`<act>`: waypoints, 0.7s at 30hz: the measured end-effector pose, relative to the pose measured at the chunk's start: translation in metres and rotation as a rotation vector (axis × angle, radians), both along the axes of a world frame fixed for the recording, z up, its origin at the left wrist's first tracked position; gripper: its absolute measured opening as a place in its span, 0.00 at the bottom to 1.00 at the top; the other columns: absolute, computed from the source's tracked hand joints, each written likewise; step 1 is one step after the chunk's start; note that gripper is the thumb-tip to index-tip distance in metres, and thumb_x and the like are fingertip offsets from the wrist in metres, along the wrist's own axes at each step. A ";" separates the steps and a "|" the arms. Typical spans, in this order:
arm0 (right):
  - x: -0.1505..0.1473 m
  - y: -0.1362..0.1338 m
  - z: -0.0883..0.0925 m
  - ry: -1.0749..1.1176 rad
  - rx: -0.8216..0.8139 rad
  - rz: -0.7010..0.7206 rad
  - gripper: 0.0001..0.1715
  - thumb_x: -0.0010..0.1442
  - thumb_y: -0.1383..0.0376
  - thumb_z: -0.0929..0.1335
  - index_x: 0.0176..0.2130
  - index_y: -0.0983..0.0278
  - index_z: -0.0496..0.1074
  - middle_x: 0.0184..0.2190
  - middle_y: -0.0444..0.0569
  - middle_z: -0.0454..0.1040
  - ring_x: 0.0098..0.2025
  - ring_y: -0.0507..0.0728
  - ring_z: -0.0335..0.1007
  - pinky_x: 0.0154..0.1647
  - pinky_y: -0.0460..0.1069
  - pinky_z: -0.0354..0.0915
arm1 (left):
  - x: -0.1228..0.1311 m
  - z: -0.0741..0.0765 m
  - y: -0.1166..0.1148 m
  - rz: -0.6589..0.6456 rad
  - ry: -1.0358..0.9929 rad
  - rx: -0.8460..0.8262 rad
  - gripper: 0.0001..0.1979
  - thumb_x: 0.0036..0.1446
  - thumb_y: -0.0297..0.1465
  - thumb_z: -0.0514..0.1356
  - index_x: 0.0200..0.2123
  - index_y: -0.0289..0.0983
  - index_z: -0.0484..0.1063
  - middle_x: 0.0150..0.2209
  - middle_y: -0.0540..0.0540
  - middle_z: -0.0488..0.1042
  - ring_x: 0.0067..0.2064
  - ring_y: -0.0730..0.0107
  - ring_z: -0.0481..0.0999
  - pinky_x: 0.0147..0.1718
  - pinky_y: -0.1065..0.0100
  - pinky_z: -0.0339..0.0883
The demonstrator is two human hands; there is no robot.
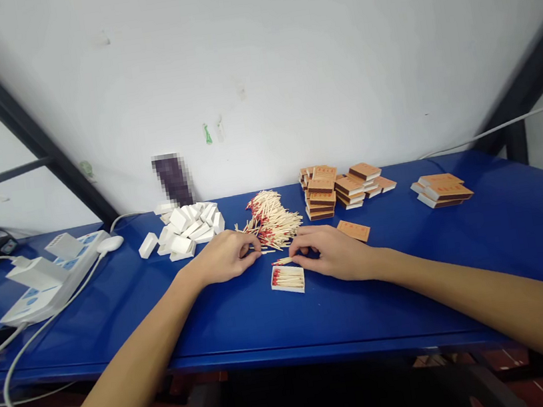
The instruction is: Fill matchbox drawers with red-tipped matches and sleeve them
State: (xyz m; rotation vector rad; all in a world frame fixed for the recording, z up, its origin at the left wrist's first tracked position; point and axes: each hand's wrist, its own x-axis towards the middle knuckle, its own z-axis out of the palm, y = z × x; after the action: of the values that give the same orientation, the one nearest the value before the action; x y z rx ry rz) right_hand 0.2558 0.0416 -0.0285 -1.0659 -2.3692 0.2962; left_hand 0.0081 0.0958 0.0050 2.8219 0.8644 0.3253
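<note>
My right hand (331,252) is closed, pinching a few red-headed matchsticks (282,262) just above the far edge of a small white matchbox tray (288,289). More matchsticks lie side by side in that tray, heads to the left. My left hand (228,256) has its thumb and forefinger pinched together beside the loose pile of matchsticks (279,222). A pale matchstick end (268,252) sticks out at its fingertips. Behind my right hand an orange matchbox sleeve (355,229) lies flat.
White empty trays (184,226) are heaped left of the pile. Orange matchboxes (321,190) stand stacked at the back right, with a smaller stack (444,187) farther right. A power strip (54,274) with plugs and cables lies at the left of the blue table (368,318). A wall rises behind.
</note>
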 end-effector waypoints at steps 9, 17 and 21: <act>0.001 0.001 -0.001 -0.017 -0.004 -0.010 0.07 0.64 0.66 0.66 0.36 0.62 0.75 0.31 0.46 0.71 0.33 0.54 0.66 0.33 0.48 0.59 | 0.002 -0.003 -0.001 -0.035 0.033 0.049 0.09 0.62 0.29 0.54 0.37 0.36 0.75 0.30 0.49 0.76 0.29 0.73 0.71 0.31 0.70 0.60; -0.001 0.002 -0.001 -0.032 -0.012 -0.006 0.08 0.65 0.65 0.66 0.37 0.62 0.75 0.31 0.46 0.70 0.33 0.54 0.65 0.34 0.48 0.59 | 0.019 -0.011 -0.007 -0.040 0.031 0.141 0.10 0.65 0.31 0.52 0.37 0.37 0.73 0.31 0.48 0.75 0.34 0.68 0.72 0.34 0.69 0.60; 0.000 0.003 -0.003 -0.029 -0.005 -0.006 0.08 0.65 0.65 0.65 0.38 0.62 0.75 0.31 0.46 0.70 0.34 0.54 0.65 0.34 0.48 0.59 | 0.020 -0.011 -0.008 -0.105 -0.013 0.081 0.12 0.67 0.32 0.51 0.41 0.38 0.75 0.35 0.47 0.78 0.36 0.69 0.75 0.37 0.69 0.63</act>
State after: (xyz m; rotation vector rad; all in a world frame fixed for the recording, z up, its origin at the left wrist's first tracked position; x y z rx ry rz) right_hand 0.2555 0.0443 -0.0311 -1.0856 -2.3919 0.2862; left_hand 0.0284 0.0876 -0.0063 2.9231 0.7121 0.3716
